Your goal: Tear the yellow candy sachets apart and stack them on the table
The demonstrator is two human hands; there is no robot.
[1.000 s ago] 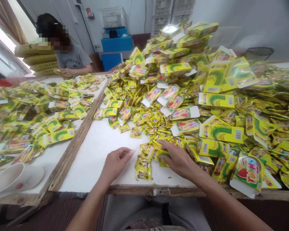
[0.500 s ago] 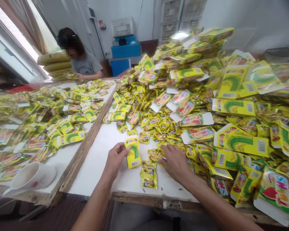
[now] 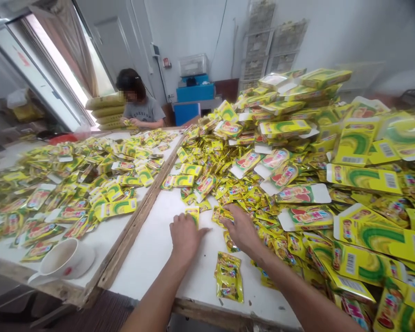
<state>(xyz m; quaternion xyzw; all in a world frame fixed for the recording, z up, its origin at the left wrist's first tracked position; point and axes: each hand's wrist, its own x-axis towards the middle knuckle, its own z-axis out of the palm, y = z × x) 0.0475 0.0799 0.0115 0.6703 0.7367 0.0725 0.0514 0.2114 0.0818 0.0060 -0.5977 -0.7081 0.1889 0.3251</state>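
My left hand (image 3: 186,236) lies palm down on the white table (image 3: 155,249), fingers curled over a yellow-green packet (image 3: 194,215) that sticks out beyond the fingertips. My right hand (image 3: 241,228) reaches into a heap of small yellow sachets (image 3: 244,196), its fingers stretched flat over them. A short stack of sachets (image 3: 229,278) lies near the table's front edge, between my forearms.
A tall pile of larger yellow packs (image 3: 297,124) fills the right side. A wooden strip (image 3: 138,221) divides off the left table, covered in packets (image 3: 90,184), with a white cup (image 3: 64,260) at its near corner. A co-worker (image 3: 140,110) sits at the far end.
My left hand picked up the yellow-green packet and has brought it down onto the table farther from me. My right hand stayed in the sachets. The view shifted left and up.
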